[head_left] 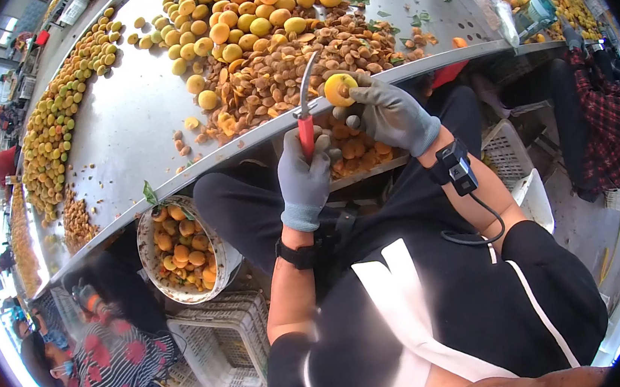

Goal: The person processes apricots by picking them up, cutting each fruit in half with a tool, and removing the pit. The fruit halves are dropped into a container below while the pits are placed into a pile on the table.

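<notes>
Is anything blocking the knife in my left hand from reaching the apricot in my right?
Nothing visible: a gap separates the curved knife in your left hand from the apricot in your right hand.

Left hand (304, 175): gloved, raised, fingers curled in a closed grip. Left wrist (298, 238): approximately straight, in line with the left forearm (291, 290), which extends from near to far. Right hand (395, 115): gloved, fingers bent in a pinch, directed far left. Right forearm (493, 193): angled from near right to far left. Hands: positioned close together.
</notes>
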{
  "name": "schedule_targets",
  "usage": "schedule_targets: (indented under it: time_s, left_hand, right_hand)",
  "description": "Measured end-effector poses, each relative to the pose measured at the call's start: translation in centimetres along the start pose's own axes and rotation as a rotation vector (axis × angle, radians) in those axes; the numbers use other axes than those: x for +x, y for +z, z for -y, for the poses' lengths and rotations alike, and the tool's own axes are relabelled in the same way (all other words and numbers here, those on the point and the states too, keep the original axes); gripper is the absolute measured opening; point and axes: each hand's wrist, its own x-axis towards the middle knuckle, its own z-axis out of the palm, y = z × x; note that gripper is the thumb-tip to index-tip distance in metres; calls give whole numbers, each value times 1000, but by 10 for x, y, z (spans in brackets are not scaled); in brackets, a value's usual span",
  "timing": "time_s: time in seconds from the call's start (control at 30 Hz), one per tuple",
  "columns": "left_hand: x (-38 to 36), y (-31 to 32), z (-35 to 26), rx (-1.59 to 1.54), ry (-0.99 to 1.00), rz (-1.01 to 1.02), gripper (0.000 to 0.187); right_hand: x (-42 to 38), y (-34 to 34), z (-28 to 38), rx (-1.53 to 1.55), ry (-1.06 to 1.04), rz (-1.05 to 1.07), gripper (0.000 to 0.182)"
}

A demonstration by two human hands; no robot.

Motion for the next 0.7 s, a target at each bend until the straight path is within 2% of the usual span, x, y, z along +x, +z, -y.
schedule_targets:
  time_s: [0.07, 0.1, 0.13, 0.2, 0.27, 0.37, 0.47, 0.57, 0.63, 0.7]
  left_hand:
    - [-1, -3, -12, -73, -126, 0, 35]
    - [-3, -5, -9, -67, -127, -8, 35]
    - [-6, -8, -3, 36, -56, -29, 36]
    - [-9, -13, -3, 145, 21, -57, 37]
    - [-16, -17, -12, 402, 177, -87, 37]
    - [-25, -19, -18, 446, 136, -42, 36]
    - [-30, -15, -13, 506, 145, -100, 33]
    - [-32, -12, -10, 549, 198, -105, 31]
    - [-32, -12, -13, 562, 195, -104, 30]
    - [-32, -13, -16, 577, 193, -109, 28]
  right_hand:
    - [3, -3, 0, -34, 0, 39, 36]
    - [5, 0, -1, -71, 0, 74, 36]
    - [4, 4, -1, -67, 5, 81, 36]
    - [2, 15, 1, -310, -35, 17, 37]
    - [1, 21, -5, -318, -86, 39, 37]
    - [-1, 24, -17, -270, -113, 38, 38]
    - [-4, 22, -27, -265, -164, 26, 37]
    - [-6, 20, -29, -248, -154, 145, 37]
    - [-5, 27, -30, -68, -161, 185, 42]
    - [-6, 38, -29, -126, -136, 123, 45]
